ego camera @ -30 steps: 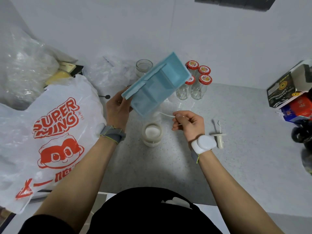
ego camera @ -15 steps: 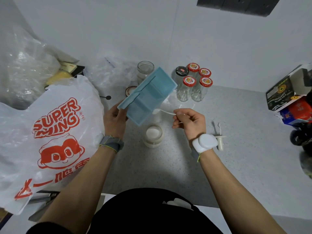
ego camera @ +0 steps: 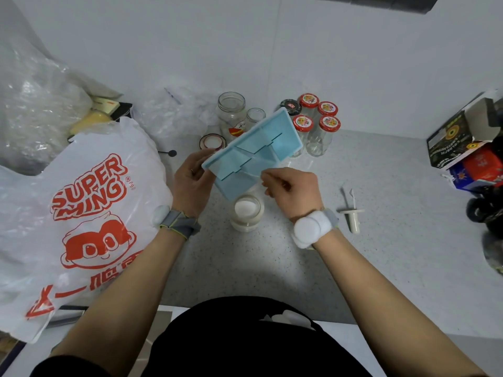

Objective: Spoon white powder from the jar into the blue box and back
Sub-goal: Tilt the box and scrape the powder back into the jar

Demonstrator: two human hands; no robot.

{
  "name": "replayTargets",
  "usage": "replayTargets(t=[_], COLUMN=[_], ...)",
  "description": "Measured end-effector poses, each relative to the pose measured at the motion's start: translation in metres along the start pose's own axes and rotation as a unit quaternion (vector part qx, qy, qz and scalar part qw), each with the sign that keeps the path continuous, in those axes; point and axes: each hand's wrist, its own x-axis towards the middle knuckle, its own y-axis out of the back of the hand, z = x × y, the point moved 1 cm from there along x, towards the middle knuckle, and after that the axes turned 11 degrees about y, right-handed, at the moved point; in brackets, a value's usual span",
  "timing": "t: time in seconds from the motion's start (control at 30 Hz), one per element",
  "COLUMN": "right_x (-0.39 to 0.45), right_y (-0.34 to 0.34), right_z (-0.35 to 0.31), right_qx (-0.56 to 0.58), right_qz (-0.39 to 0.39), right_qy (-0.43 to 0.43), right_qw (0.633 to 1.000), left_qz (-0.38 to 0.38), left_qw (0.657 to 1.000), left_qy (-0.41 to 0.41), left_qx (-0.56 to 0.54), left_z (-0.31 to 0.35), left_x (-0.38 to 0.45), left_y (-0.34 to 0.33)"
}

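At frame centre, left hand [ego camera: 192,180] grips the tilted blue box [ego camera: 251,153] above the open jar [ego camera: 246,212], apparently for emptying; right hand [ego camera: 290,186] curled, contents indiscernible.

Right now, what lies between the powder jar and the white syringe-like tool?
Head view: only the right hand's wrist; bare speckled counter between glass powder jar and white tool.

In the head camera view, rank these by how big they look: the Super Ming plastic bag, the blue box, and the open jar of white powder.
1. Super Ming plastic bag
2. blue box, though it's held up nearer the camera
3. jar of white powder
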Motion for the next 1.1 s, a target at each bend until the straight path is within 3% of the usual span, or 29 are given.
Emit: replayTargets(t=[0.07,0.13,0.33,0.43,0.63,0.73,0.87,0.97,1.1], right_x=[0.005,0.009,0.012,0.012,0.016,0.015,0.018,0.018,0.017], right_y=[-0.005,-0.016,-0.033,-0.036,-0.025,-0.021,-0.021,-0.019,-0.01], right_z=[-0.005,-0.004,0.001,-0.001,-0.001,0.0,-0.001,-0.001,0.002], right_qx=[-0.121,-0.183,-0.164,-0.114,-0.028,0.084,0.223,0.263,0.277], right_qz=[-0.054,-0.087,-0.149,-0.136,-0.072,-0.017,0.032,0.051,0.066], right_qy=[0.112,0.15,0.127,0.067,-0.159,-0.253,-0.348,-0.385,-0.389], right_qw=[0.985,0.968,0.967,0.982,0.984,0.964,0.91,0.883,0.876], left_qz=[-0.012,-0.015,0.0,-0.008,-0.012,-0.004,-0.004,0.0,0.01], left_qw=[1.0,1.0,1.0,1.0,1.0,1.0,0.999,0.999,0.999], left_qy=[-0.012,-0.015,-0.018,-0.021,0.0,0.018,0.032,0.033,0.04], left_qx=[0.004,0.002,0.0,0.002,-0.01,-0.024,-0.034,-0.027,-0.026], left_z=[0.0,-0.001,-0.001,-0.003,-0.01,-0.01,-0.008,-0.009,-0.009], left_x=[-0.001,-0.001,-0.002,-0.004,0.004,0.009,0.012,0.013,0.013], left_y=[-0.003,-0.005,-0.009,-0.013,-0.011,-0.007,-0.008,-0.008,-0.005])
